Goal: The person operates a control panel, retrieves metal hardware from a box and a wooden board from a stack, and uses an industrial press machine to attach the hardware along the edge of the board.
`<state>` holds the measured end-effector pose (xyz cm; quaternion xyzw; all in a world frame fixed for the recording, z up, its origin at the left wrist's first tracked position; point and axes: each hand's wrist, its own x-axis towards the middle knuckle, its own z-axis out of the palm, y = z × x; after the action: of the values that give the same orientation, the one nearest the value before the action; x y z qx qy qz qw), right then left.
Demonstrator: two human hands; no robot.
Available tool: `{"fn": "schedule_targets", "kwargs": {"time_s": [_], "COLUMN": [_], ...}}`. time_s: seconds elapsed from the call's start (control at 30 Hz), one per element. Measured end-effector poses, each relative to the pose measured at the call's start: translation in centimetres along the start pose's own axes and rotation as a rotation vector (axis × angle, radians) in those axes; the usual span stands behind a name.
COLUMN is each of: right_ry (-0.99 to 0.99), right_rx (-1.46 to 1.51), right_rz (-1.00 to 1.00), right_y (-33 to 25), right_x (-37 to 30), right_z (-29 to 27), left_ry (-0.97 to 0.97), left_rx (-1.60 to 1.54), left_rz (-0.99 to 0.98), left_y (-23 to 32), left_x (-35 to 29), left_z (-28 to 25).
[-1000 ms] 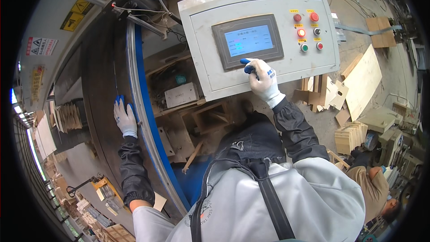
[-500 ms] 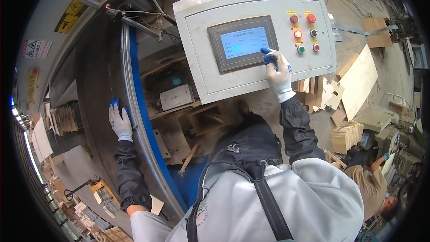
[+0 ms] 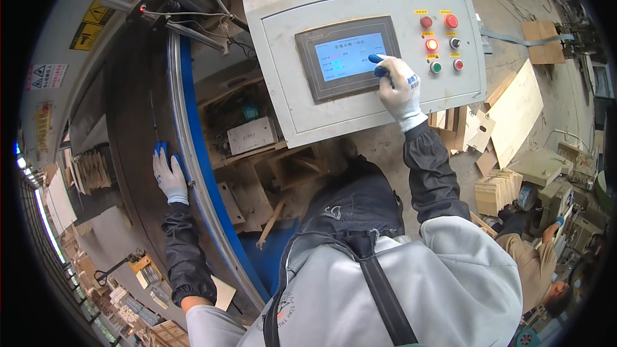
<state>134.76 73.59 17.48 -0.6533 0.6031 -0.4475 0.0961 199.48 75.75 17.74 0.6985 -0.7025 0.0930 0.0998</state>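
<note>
My right hand [image 3: 399,88], in a white glove with blue fingertips, is at the touchscreen [image 3: 353,56] of a pale grey control panel [image 3: 360,119]. Its index finger points out over the lower right part of the lit blue display, the other fingers are partly curled, and nothing is held. Whether the fingertip presses the glass I cannot tell. To the left, my left hand [image 3: 169,175], gloved alike, lies flat with fingers stretched on the dark machine table [image 3: 138,128], beside its metal edge rail [image 3: 186,135].
Right of the screen are several buttons, among them a lit red button [image 3: 432,45] and a green button [image 3: 436,67]. Below the panel sits a white box [image 3: 252,135] among wooden pieces. Stacked boards [image 3: 498,191] and a co-worker [image 3: 530,257] are at the right.
My right hand has shifted slightly, its index finger now reaching higher and farther left over the screen. The left hand stays flat on the table. The view has moved a little.
</note>
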Motion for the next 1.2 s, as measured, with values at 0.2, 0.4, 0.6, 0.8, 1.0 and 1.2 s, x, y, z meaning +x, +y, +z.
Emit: {"fn": "schedule_targets", "kwargs": {"time_s": [0.2,0.4,0.6,0.8,1.0,1.2], "right_ry": [-0.052,-0.078,0.001,0.013,-0.024,-0.02], "right_rx": [-0.037,-0.072,0.006,0.017,0.02,0.024], "right_rz": [0.006,0.003,-0.005,-0.007,0.046,-0.072], "right_y": [0.6,0.4,0.1,0.0,-0.1,0.1], "right_x": [0.3,1.0,1.8,2.3,2.6,2.8], "right_z": [0.7,0.5,0.4,0.4,0.2,1.4], "left_ry": [-0.01,-0.016,-0.008,-0.01,-0.012,0.02], "left_rx": [-0.014,-0.013,0.003,-0.003,0.002,0.018], "left_rz": [-0.007,-0.022,-0.008,-0.009,-0.008,-0.012], "left_y": [0.4,0.6,-0.4,-0.1,0.3,0.2], "left_x": [0.1,0.1,0.0,0.1,0.0,-1.1], "left_z": [-0.2,-0.2,0.0,0.1,0.1,-0.2]}}
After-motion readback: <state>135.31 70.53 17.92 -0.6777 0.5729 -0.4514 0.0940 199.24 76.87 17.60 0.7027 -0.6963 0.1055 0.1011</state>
